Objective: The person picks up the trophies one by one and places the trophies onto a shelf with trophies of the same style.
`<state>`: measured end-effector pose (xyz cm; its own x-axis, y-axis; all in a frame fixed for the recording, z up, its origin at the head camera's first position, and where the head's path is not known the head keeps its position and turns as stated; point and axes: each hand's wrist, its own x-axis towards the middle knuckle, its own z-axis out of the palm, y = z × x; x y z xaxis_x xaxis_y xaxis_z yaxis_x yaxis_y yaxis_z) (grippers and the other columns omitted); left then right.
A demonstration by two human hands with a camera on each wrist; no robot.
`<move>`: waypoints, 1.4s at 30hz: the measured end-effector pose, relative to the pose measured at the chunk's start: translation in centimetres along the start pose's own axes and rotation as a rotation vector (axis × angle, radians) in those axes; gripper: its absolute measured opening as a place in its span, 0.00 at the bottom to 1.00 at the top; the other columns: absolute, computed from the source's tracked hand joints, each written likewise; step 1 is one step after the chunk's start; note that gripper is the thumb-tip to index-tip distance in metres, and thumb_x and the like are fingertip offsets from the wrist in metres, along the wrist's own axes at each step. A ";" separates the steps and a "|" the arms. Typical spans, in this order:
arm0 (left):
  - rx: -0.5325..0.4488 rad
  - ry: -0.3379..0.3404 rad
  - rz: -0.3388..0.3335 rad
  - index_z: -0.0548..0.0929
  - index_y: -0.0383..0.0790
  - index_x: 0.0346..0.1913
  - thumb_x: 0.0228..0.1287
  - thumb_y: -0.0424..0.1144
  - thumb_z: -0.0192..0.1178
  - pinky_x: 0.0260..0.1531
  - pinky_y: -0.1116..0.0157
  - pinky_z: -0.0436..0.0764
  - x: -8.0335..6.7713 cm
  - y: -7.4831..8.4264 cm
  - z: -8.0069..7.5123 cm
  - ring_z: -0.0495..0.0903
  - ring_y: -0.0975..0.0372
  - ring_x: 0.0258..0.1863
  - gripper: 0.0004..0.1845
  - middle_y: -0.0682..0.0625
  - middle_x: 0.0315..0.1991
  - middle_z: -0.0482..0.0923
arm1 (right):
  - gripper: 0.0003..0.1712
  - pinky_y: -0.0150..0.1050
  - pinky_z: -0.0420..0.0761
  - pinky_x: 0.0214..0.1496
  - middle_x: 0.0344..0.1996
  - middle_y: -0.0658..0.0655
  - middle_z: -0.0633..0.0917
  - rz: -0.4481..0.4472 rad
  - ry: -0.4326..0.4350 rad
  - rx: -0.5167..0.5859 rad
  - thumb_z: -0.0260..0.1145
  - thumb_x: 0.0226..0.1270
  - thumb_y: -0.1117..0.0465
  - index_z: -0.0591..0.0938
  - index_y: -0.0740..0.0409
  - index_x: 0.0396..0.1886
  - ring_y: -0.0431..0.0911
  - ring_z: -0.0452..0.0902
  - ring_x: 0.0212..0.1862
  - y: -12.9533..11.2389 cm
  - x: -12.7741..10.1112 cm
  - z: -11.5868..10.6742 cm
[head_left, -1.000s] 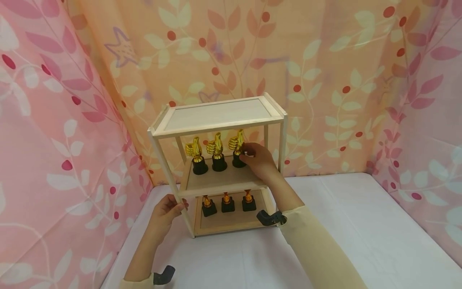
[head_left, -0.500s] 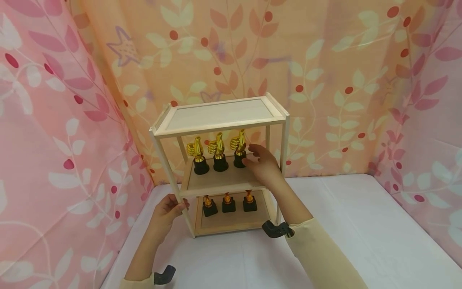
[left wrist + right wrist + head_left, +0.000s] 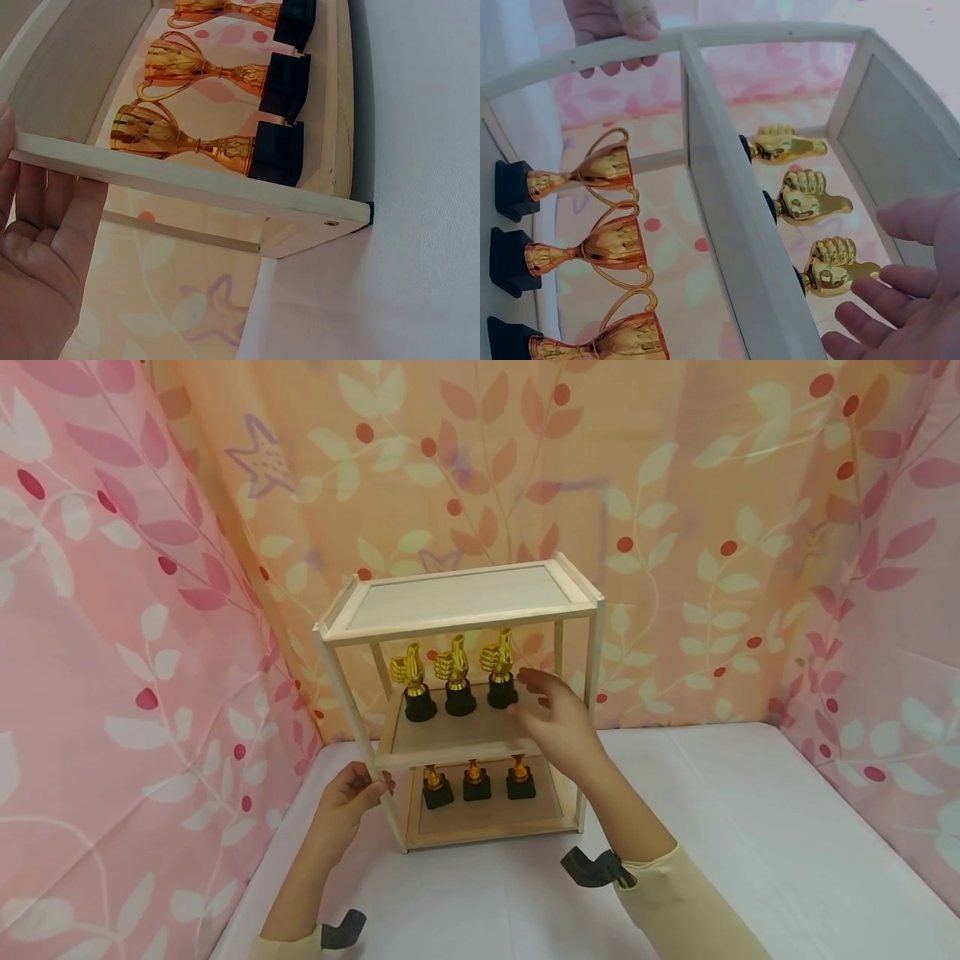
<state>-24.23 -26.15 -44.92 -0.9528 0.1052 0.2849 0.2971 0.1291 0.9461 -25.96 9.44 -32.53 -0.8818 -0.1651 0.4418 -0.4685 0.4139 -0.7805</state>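
Rightmost thumbs-up trophy (image 3: 499, 667) upright, long axis vertical (thumb at 12 o'clock). Right hand (image 3: 557, 720) at its 4 o'clock, fingers loose, empty. Left hand (image 3: 347, 799) grips shelf post (image 3: 360, 739).

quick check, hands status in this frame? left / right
Left hand: grips the front left post of the wooden shelf.
Right hand: open, holds nothing, fingers relaxed beside the rightmost thumbs-up trophy, apart from it.
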 end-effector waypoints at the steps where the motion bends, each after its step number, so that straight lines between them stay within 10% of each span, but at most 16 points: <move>1: 0.001 0.001 -0.001 0.71 0.25 0.55 0.74 0.33 0.61 0.52 0.68 0.84 0.0 0.0 0.0 0.86 0.59 0.50 0.16 0.45 0.47 0.82 | 0.33 0.53 0.70 0.73 0.69 0.53 0.75 -0.010 0.000 0.003 0.68 0.72 0.50 0.72 0.54 0.72 0.51 0.71 0.70 0.0 -0.3 0.0; 23: 0.014 -0.004 0.018 0.71 0.25 0.55 0.74 0.33 0.60 0.52 0.67 0.84 -0.1 0.1 0.0 0.85 0.57 0.50 0.16 0.45 0.46 0.81 | 0.26 0.35 0.75 0.67 0.63 0.50 0.82 -0.224 0.057 0.080 0.70 0.71 0.63 0.77 0.51 0.67 0.44 0.77 0.65 1.5 -6.5 -2.0; 42: 0.035 -0.008 0.006 0.71 0.26 0.55 0.75 0.34 0.60 0.52 0.67 0.84 -0.1 0.2 0.0 0.84 0.50 0.52 0.16 0.40 0.48 0.80 | 0.28 0.26 0.73 0.65 0.60 0.50 0.83 -0.297 0.090 -0.069 0.71 0.66 0.71 0.79 0.53 0.65 0.38 0.77 0.62 4.6 -10.3 -5.6</move>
<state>-24.11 -26.15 -44.79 -0.9506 0.1134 0.2889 0.3046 0.1631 0.9384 -18.72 18.10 -38.20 -0.6971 -0.2088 0.6859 -0.6974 0.4194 -0.5811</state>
